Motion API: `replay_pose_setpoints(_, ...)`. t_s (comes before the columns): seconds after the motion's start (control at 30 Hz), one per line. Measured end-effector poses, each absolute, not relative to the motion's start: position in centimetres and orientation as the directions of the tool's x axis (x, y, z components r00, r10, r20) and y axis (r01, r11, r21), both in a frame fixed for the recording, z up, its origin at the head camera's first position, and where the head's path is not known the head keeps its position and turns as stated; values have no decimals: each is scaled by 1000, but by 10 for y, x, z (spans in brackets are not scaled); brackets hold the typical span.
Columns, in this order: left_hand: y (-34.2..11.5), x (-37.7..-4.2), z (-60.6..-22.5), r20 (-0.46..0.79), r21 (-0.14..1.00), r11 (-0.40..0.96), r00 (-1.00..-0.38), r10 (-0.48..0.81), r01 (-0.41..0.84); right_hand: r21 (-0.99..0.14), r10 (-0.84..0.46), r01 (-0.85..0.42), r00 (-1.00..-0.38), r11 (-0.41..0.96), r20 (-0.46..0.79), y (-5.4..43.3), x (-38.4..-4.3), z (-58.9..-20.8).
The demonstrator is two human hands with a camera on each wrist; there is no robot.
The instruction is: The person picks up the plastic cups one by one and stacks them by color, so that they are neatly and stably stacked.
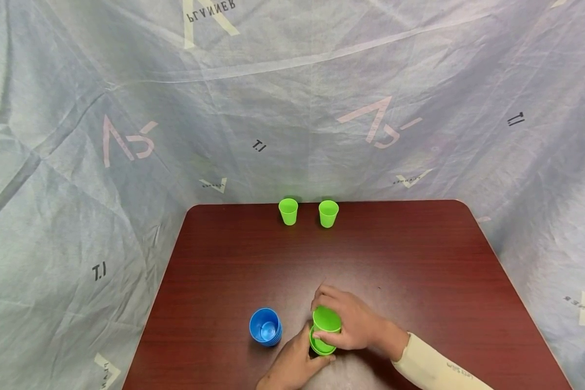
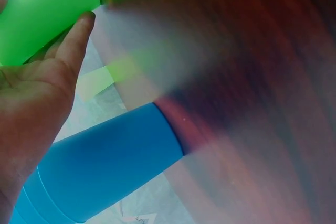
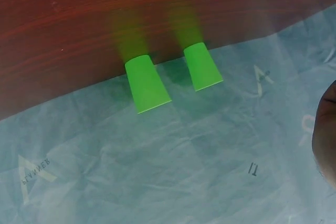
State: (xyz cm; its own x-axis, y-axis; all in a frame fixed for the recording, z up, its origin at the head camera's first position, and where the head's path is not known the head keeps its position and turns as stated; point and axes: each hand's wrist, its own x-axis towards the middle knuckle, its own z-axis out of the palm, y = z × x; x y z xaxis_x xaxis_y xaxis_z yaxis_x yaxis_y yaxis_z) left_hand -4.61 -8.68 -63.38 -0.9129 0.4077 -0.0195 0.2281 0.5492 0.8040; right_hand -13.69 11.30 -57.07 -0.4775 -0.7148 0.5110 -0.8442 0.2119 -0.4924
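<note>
Near the front of the table, my right hand [image 1: 355,320] grips a green cup [image 1: 327,319] by its sides. Right below it, a lower green cup [image 1: 323,348] stands with my left hand [image 1: 292,360] curled round it. The upper cup overlaps the lower one's mouth; how deep it sits inside cannot be told. In the left wrist view, the left palm and fingers [image 2: 76,45] lie against the green cup's wall [image 2: 44,17]. Left of the left hand stands a stack of blue cups [image 1: 265,326], mouth up. Only an edge of the right hand [image 3: 326,137] shows in the right wrist view.
Two green cups [image 1: 288,211] [image 1: 328,213] stand apart, mouth up, near the back edge of the dark red wooden table [image 1: 224,260]. Grey printed cloth [image 1: 302,124] hangs behind the table and along both sides.
</note>
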Motion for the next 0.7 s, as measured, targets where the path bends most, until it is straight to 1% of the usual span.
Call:
replay_pose_setpoints(0.23, -87, -46, -630, -65, 818, 545, -912, 405, 184, -465, -722, -860, -456, 209, 520, 110, -128, -574)
replay_pose_setpoints(0.3, -88, -46, -630, -62, 817, 545, -911, 407, 188, -455, -722, -866, -449, 207, 527, 109, -127, -576)
replay_pose_setpoints(0.43, -88, -45, -630, -37, 809, 548, -911, 411, 215, -419, -727, -888, -414, 190, 548, 107, -125, -577)
replay_pose_setpoints(0.53, -88, -45, -630, -40, 807, 553, -915, 402, 208, -398, -733, -900, -391, 178, 557, 106, -124, -580)
replay_pose_setpoints(0.7, -87, -45, -630, -60, 805, 564, -921, 385, 184, -385, -745, -903, -387, 188, 543, 103, -123, -585)
